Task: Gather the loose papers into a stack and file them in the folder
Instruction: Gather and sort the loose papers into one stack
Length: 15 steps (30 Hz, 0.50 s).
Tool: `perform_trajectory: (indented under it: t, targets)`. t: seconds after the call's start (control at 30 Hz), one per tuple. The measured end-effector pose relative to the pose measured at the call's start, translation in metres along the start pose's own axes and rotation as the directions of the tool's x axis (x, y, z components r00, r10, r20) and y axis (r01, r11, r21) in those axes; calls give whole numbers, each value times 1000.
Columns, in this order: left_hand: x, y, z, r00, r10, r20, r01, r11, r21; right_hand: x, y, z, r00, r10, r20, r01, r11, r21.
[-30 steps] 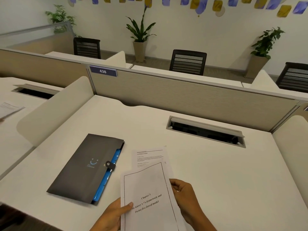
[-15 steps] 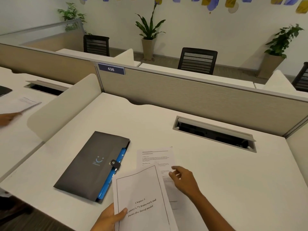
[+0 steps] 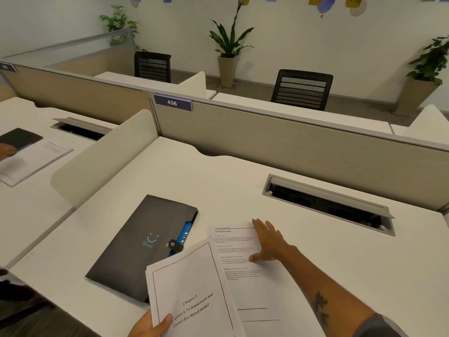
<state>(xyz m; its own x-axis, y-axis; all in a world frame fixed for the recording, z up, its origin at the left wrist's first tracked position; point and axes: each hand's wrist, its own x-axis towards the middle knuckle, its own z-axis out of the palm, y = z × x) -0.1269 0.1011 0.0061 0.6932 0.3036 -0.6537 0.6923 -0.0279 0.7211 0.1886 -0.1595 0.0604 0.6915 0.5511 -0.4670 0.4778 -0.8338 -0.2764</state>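
The white worktop runs back to a beige partition and is bounded on the left by a curved white divider; most of its far and right surface lies bare, broken only by a recessed cable tray near the partition. The dark folder lies flat and closed left of centre, its snap strap fastened, with a blue inner edge showing along its right side; what it holds cannot be seen. A printed sheet lies flat on the worktop just right of the folder. The right hand rests open on that sheet, palm down, fingers spread near its top right corner. The left hand, at the near edge, pinches a stack of papers with the thumb on top; the stack tilts up, overlapping the folder's near corner and the sheet's left edge.
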Motion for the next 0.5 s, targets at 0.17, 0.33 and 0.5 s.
perform_trajectory:
  t: [0.17,0.33,0.5]
  targets:
    - [2,-4,-2,1000,-21,-18,19,995,-102,0,2,8,1000,8,-25,-7,999,42]
    - [7,-3,1,997,-80,-19,74,973,-219,-17,6,28,994,46,-100,-36,995,98]
    - [15,-2,4,995,-102,-11,95,955,-281,-48,12,58,977,139,-165,-88,955,283]
